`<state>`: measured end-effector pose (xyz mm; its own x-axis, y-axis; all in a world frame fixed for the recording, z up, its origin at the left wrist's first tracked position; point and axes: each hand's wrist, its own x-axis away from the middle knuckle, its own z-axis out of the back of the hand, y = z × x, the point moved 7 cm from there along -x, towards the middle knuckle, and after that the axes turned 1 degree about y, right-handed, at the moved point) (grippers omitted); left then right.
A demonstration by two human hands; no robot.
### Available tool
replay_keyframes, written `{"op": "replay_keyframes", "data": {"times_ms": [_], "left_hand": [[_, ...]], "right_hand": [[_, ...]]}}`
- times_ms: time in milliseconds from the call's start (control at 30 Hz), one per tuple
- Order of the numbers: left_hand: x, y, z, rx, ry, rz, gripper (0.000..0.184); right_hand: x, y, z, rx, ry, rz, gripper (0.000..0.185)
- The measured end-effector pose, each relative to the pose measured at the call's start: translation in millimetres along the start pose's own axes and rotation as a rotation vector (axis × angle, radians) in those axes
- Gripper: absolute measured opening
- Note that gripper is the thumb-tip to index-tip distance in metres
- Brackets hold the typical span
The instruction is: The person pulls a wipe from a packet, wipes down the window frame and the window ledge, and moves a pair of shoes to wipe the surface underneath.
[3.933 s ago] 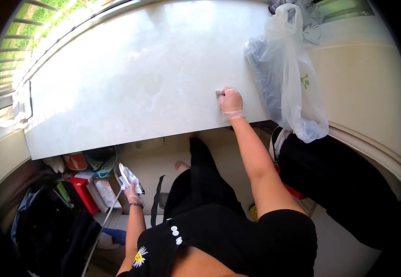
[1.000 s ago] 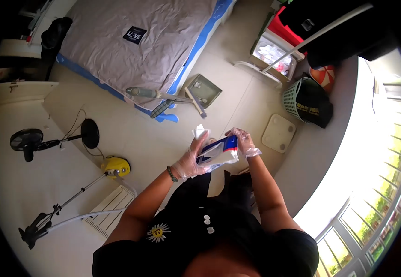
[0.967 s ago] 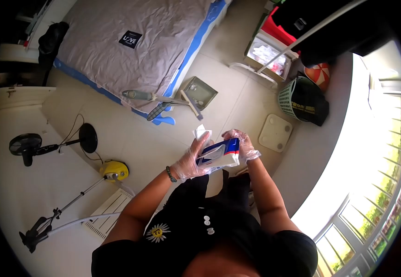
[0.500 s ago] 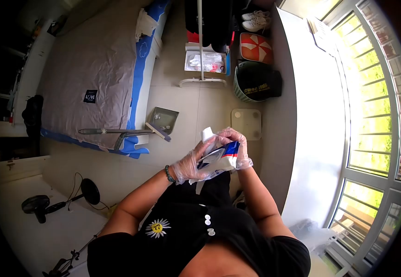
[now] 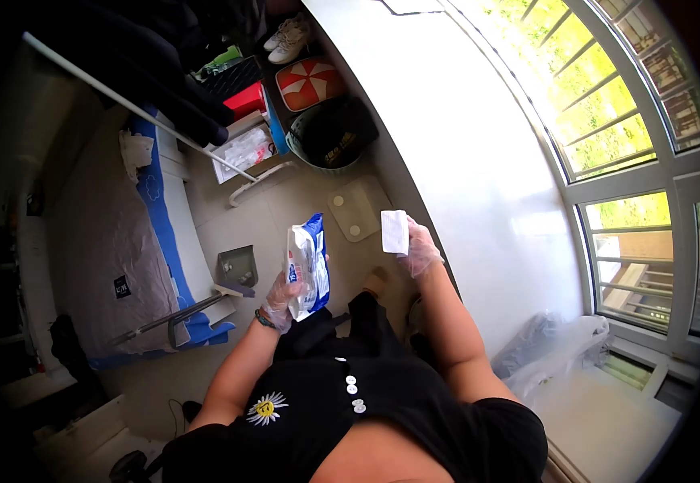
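My left hand (image 5: 280, 301), in a clear plastic glove with a beaded bracelet at the wrist, is closed around the lower end of a blue and white pack of wet wipes (image 5: 308, 266). The pack is held upright, away from my body. Off to the right, my right hand (image 5: 423, 249), also gloved, grips a folded white wipe (image 5: 395, 232) out in front of the white surface's edge. A wide gap separates the two hands. The right fingers are partly hidden behind the wipe.
On the floor ahead are a flat scale (image 5: 359, 209), a basket (image 5: 317, 149) with a black bag and a grey dustpan (image 5: 238, 264). A long-handled tool (image 5: 177, 312) leans by the bed (image 5: 84, 282). A white countertop (image 5: 479, 161) runs along the right, below barred windows.
My hands have moved apart: the right, with the white wipe, went right, while the left kept the pack. The view has turned to the right.
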<state>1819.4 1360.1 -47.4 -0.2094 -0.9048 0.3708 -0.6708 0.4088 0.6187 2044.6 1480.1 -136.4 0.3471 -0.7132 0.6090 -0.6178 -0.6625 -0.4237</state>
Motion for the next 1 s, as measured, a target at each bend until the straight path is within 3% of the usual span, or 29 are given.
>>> {"op": "replay_keyframes", "data": {"times_ms": [67, 100, 133, 200, 267, 300, 333, 400, 467, 533, 600, 667, 700, 767, 800, 867, 1000], "left_hand": [[-11.1, -0.2, -7.2, 0.115, -0.024, 0.026, 0.083], [-15.3, -1.5, -8.9, 0.120, -0.006, 0.081, 0.083], [-17.0, -3.9, -9.4, 0.124, 0.015, 0.139, 0.084], [-27.9, -7.1, -2.3, 0.111, 0.028, 0.180, 0.086], [-46.8, -11.9, 8.6, 0.016, -0.011, 0.165, 0.086], [-54.9, -16.4, 9.7, 0.004, -0.054, 0.222, 0.086], [-61.0, -16.2, 16.7, -0.002, -0.023, 0.262, 0.084], [-82.4, -16.8, 25.7, -0.010, -0.026, 0.321, 0.082], [-99.8, -19.3, 37.5, -0.098, -0.035, 0.384, 0.079], [-118.0, -18.4, 42.8, -0.274, -0.066, 0.437, 0.076], [-133.8, -17.0, 52.9, -0.350, -0.060, 0.484, 0.075], [-147.7, -12.2, 41.6, -0.394, -0.059, 0.469, 0.076], [-152.6, -14.1, 41.7, -0.413, -0.040, 0.461, 0.077], [-160.8, -22.4, 37.2, -0.446, -0.006, 0.483, 0.075], [-164.4, -26.0, 34.0, -0.463, 0.010, 0.502, 0.074], [-166.3, -39.8, 14.6, -0.464, 0.014, 0.516, 0.073], [-171.6, -79.3, -8.3, -0.502, 0.037, 0.621, 0.070]], "right_hand": [[-28.2, -4.4, 74.8, -0.156, -0.074, -0.047, 0.016], [-33.6, -10.0, 89.1, -0.107, -0.121, 0.069, 0.013], [-4.4, -20.5, 92.3, -0.188, 0.200, 0.035, 0.019], [15.0, -21.5, 131.4, -0.080, 0.497, 0.031, 0.026], [23.9, 1.7, 209.9, 0.057, 0.636, 0.007, 0.033], [71.9, -11.3, 185.3, 0.121, 0.732, -0.037, 0.030], [85.6, 12.0, 220.1, 0.074, 0.775, -0.015, 0.030], [98.8, 53.1, 314.6, -0.024, 0.722, 0.062, 0.026], [186.6, 28.8, 308.8, 0.004, 1.146, 0.023, 0.016], [225.9, 13.7, 410.3, 0.254, 1.313, 0.275, 0.016], [288.9, -43.1, 394.1, 0.720, 1.595, 0.315, 0.018], [320.1, -89.4, 336.1, 1.266, 1.839, 0.489, 0.020], [320.5, -84.9, 339.2, 1.247, 1.853, 0.471, 0.020], [298.8, -66.0, 356.6, 1.397, 1.554, 0.141, 0.016], [300.3, -55.3, 364.8, 1.375, 1.555, 0.122, 0.016], [319.2, -48.3, 374.2, 1.132, 1.768, 0.426, 0.012], [331.9, -36.7, 383.6, 1.097, 1.753, 0.474, 0.011]]}}
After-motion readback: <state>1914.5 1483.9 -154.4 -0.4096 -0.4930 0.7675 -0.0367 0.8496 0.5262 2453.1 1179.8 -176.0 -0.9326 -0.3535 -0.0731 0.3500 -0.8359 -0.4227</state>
